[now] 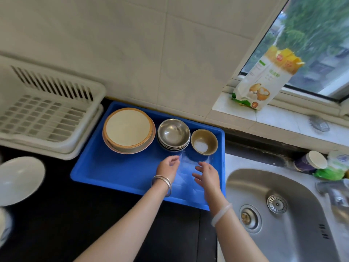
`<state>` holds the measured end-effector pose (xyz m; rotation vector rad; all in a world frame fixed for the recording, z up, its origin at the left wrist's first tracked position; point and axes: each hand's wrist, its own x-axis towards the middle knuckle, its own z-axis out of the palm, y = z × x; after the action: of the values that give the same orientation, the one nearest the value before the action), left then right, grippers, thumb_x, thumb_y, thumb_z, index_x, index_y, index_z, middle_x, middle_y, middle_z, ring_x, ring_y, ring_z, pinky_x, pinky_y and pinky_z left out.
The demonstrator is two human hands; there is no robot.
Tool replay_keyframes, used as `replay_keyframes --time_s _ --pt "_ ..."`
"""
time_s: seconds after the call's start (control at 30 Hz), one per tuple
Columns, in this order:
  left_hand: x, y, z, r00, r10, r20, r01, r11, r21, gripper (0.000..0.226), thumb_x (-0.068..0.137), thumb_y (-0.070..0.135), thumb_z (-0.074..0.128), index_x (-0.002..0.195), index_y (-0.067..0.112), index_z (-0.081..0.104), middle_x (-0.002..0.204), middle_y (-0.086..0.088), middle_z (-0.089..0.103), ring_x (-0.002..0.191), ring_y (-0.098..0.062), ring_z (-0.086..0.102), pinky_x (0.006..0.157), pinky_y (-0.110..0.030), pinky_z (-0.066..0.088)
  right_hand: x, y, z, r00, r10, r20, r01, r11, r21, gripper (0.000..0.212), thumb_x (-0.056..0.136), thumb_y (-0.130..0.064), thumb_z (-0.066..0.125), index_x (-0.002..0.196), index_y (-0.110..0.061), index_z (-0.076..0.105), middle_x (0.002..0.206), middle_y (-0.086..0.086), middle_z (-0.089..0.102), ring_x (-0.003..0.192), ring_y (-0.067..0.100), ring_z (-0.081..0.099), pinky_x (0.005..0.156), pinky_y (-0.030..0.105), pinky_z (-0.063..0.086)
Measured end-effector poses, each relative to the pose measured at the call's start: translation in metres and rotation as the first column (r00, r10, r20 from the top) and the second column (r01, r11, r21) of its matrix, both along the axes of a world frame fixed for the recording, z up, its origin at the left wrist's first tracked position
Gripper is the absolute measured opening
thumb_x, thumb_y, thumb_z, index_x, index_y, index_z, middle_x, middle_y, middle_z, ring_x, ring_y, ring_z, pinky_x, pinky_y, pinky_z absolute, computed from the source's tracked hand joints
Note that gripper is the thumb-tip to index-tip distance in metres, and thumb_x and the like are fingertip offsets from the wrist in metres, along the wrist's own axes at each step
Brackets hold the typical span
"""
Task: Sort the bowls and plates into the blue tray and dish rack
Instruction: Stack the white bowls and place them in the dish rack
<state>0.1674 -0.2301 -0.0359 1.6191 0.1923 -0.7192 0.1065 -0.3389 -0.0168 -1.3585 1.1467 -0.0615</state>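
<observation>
A blue tray (113,167) lies on the dark counter. At its back stand a stack of beige plates (128,129), a stack of steel bowls (173,133) and a tan ceramic bowl (204,141). My left hand (168,169) and my right hand (206,176) grip the two sides of a clear glass bowl (187,167), low over the tray's front right part, just in front of the steel and tan bowls. The white dish rack (43,118) sits left of the tray with nothing in it. A white bowl (18,178) rests on the counter at the far left.
A steel sink (283,205) with a tap (338,197) lies right of the tray. Cups and a green packet (319,165) stand behind the sink. A flour bag (264,78) leans on the window sill. The tiled wall runs close behind the tray.
</observation>
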Motion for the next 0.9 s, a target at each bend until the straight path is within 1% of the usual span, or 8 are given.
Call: replay_keyframes --time_s 0.2,0.4,0.47,0.53,0.6,0.67,0.77,0.9 --pt "-0.019 0.111 0.025 0.97 0.149 0.193 -0.173 0.978 0.116 0.02 0.089 0.017 0.054 0.107 0.016 0.064 0.103 -0.001 0.065 0.099 -0.018 0.062 0.093 -0.043 0.05 0.009 0.092 0.015 0.925 0.381 0.021 -0.379 0.924 -0.046 0.021 0.094 -0.019 0.042 0.087 -0.02 0.062 0.09 0.004 0.067 0.068 0.017 0.062 0.063 0.026 0.045" --pt "-0.047 0.236 0.027 0.85 0.422 0.317 -0.499 0.838 0.222 0.023 0.086 0.005 0.057 0.108 0.01 0.064 0.11 -0.006 0.067 0.088 -0.012 0.06 0.081 -0.022 0.043 0.038 0.218 0.007 0.704 0.71 0.002 -0.709 0.704 -0.036 0.02 0.092 -0.025 0.045 0.08 -0.026 0.061 0.082 -0.002 0.068 0.063 0.013 0.06 0.059 0.024 0.045" --pt "-0.056 0.274 0.025 0.794 0.486 0.365 -0.593 0.75 0.292 0.024 0.086 0.005 0.057 0.108 0.009 0.063 0.111 -0.007 0.067 0.087 -0.015 0.06 0.081 -0.024 0.042 0.048 0.258 -0.001 0.622 0.782 -0.027 -0.783 0.622 -0.022 0.02 0.094 -0.026 0.043 0.085 -0.026 0.061 0.085 -0.001 0.067 0.063 0.012 0.059 0.058 0.023 0.045" --pt "-0.065 0.308 0.022 0.746 0.534 0.398 -0.663 0.652 0.368 0.025 0.086 0.007 0.057 0.11 0.009 0.062 0.112 -0.008 0.065 0.088 -0.018 0.06 0.081 -0.026 0.043 0.06 0.293 -0.01 0.537 0.841 -0.073 -0.844 0.535 -0.046 0.023 0.096 -0.029 0.043 0.104 -0.019 0.063 0.09 -0.001 0.066 0.069 0.012 0.061 0.061 0.022 0.048" --pt "-0.072 0.337 0.019 0.702 0.578 0.415 -0.712 0.559 0.425 0.028 0.085 0.007 0.058 0.113 0.009 0.061 0.113 -0.011 0.062 0.094 -0.024 0.059 0.086 -0.032 0.044 0.073 0.321 -0.018 0.426 0.892 -0.153 -0.904 0.41 -0.126 0.036 0.096 -0.033 0.045 0.126 -0.016 0.055 0.11 0.003 0.065 0.092 0.019 0.064 0.08 0.032 0.054" --pt "-0.076 0.36 0.016 0.673 0.602 0.43 -0.734 0.472 0.488 0.032 0.083 0.006 0.06 0.115 0.01 0.061 0.118 -0.015 0.058 0.107 -0.031 0.055 0.097 -0.04 0.04 0.086 0.343 -0.021 0.373 0.897 -0.238 -0.924 0.334 -0.187 0.048 0.095 -0.037 0.045 0.138 -0.015 0.044 0.128 0.009 0.058 0.11 0.027 0.061 0.096 0.041 0.05" --pt "-0.08 0.386 0.011 0.627 0.655 0.422 -0.751 0.363 0.552 0.037 0.08 0.004 0.063 0.116 0.015 0.061 0.128 -0.016 0.05 0.121 -0.033 0.042 0.1 -0.039 0.03 0.103 0.363 -0.027 0.407 0.877 -0.255 -0.912 0.374 -0.167 0.045 0.094 -0.035 0.047 0.134 -0.014 0.048 0.119 0.011 0.061 0.102 0.027 0.063 0.091 0.042 0.053" --pt "-0.08 0.407 0.003 0.507 0.793 0.338 -0.838 0.363 0.407 0.049 0.08 0.0 0.061 0.126 0.015 0.052 0.13 -0.018 0.045 0.106 -0.033 0.055 0.093 -0.039 0.043 0.116 0.374 -0.034 0.599 0.787 -0.148 -0.795 0.606 0.002 0.031 0.093 -0.018 0.05 0.122 -0.008 0.056 0.098 0.01 0.064 0.08 0.021 0.064 0.069 0.031 0.058"
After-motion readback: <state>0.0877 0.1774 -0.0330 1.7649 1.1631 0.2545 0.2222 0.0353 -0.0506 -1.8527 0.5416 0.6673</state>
